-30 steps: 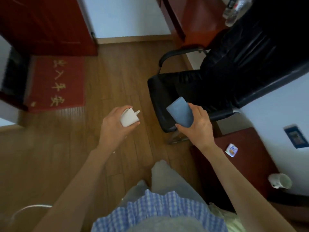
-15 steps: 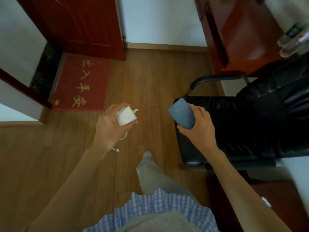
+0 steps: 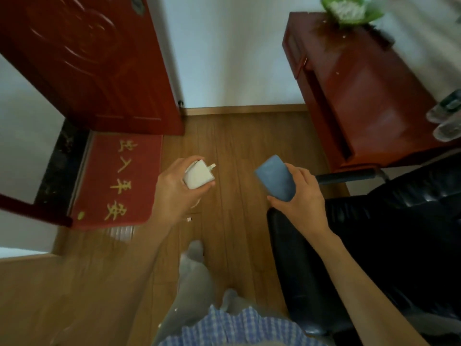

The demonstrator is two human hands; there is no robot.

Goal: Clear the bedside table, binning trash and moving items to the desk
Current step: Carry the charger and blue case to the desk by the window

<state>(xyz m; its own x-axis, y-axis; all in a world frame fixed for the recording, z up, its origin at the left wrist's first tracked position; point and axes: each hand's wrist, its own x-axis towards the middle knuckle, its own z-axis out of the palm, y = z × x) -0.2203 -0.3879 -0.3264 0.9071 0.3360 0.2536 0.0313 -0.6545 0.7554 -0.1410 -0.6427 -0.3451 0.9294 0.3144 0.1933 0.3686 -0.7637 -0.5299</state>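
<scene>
Since a second ago the desk (image 3: 369, 96) has swung into view. Left hand (image 3: 174, 193) grips the white charger (image 3: 198, 174), right hand (image 3: 296, 198) the blue cup (image 3: 275, 178) (tilted); the dangling cable (image 3: 190, 219) could snag.

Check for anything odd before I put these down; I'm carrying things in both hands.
The white charger in your left hand trails its cable loose below. The blue cup in your right hand is tilted.

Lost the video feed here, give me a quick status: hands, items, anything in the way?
Left hand grips white charger, cable dangling. Right hand grips blue cup. Desk ahead right; black office chair beside the path.
</scene>
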